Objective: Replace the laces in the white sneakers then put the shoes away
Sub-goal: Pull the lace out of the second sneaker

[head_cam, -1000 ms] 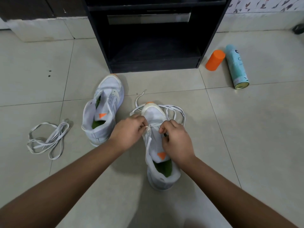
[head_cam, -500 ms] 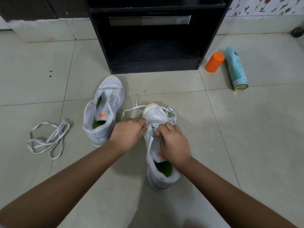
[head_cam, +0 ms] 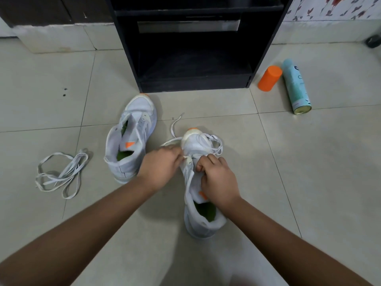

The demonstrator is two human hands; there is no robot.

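Observation:
Two white sneakers with green insoles stand on the tiled floor. The near sneaker points away from me, and a white lace loops around its toe. My left hand pinches that lace at the shoe's left eyelets. My right hand grips the lace and the tongue on the right side. The other sneaker sits unlaced to the left. A loose white lace lies in a heap at the far left.
A black open-fronted cabinet stands straight ahead with a low shelf. An orange cap and a teal spray can lie on the floor to its right. A white wall base runs along the back left.
The lace loops at the toe have drawn in tighter. My right hand has slid down onto the tongue and my left hand has stayed at the eyelets.

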